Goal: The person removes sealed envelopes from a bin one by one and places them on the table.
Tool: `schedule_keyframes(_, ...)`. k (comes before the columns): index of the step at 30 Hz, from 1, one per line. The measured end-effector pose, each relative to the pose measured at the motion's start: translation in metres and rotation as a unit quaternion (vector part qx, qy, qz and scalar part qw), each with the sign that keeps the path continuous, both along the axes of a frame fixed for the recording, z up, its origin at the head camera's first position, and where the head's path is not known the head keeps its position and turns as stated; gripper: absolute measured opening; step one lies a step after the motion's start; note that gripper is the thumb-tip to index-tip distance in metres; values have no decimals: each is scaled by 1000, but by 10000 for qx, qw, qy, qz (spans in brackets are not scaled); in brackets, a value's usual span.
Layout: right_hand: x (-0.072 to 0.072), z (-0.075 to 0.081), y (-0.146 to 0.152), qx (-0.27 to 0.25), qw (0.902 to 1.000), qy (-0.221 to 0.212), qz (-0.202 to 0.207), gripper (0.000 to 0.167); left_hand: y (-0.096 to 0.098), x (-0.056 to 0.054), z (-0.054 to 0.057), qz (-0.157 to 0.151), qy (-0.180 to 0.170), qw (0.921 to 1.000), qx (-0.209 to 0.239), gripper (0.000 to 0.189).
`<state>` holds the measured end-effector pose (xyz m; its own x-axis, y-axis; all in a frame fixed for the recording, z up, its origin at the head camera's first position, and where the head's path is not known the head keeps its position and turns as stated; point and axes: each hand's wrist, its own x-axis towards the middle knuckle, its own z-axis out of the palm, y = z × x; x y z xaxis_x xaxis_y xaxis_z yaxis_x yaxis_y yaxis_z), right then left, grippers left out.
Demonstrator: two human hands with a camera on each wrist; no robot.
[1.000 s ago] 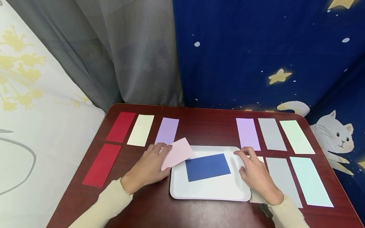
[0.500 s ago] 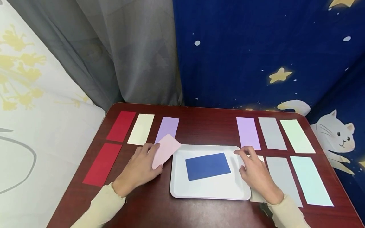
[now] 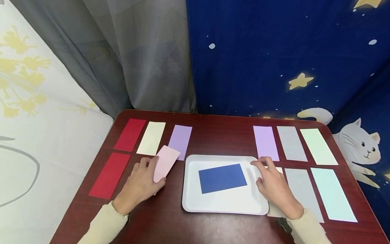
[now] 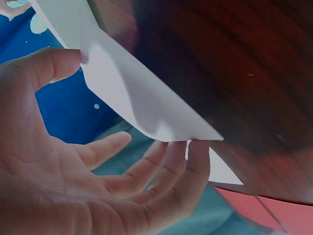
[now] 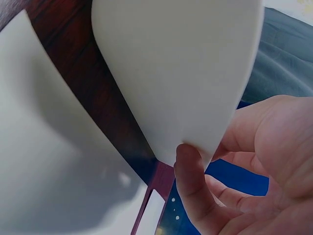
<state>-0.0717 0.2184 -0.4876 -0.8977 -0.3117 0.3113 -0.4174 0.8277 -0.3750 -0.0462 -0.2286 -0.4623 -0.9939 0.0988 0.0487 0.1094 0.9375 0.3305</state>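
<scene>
In the head view my left hand (image 3: 138, 183) holds a pink paper card (image 3: 166, 161) by its edges, with the thumb on one side and the fingers on the other. The card bows slightly in the left wrist view, and its upper corner overlaps a purple card (image 3: 181, 140). A blue card (image 3: 222, 179) lies tilted on a white tray (image 3: 225, 204) in front of me. At the tray's right side my right hand (image 3: 275, 189) pinches the rim. The right wrist view shows a fingertip (image 5: 188, 156) against the tray's outer wall (image 5: 181, 63).
Two red cards (image 3: 129, 135) and a cream card (image 3: 151, 138) lie on the left of the dark red table (image 3: 219, 134). On the right lie lilac (image 3: 266, 143), grey (image 3: 291, 143), pale green (image 3: 318, 146) and aqua (image 3: 333, 195) cards. My right hand partly hides a cream card (image 3: 275, 210).
My left hand has carried the pink card leftward, from over the tray's left edge to beside it, uncovering that edge and more of the purple card. The right hand stays put.
</scene>
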Motion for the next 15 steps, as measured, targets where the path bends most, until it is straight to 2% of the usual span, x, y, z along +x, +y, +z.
schedule_keyframes(4, 0, 0, 0, -1, 10000, 56, 19, 62, -6, 4, -3, 223, -135, 9997, -43, 80)
schedule_keyframes(15, 0, 0, 0, 20, 10000, 24, 12, 61, -21, 10, -8, 593, -418, 9972, -192, 85)
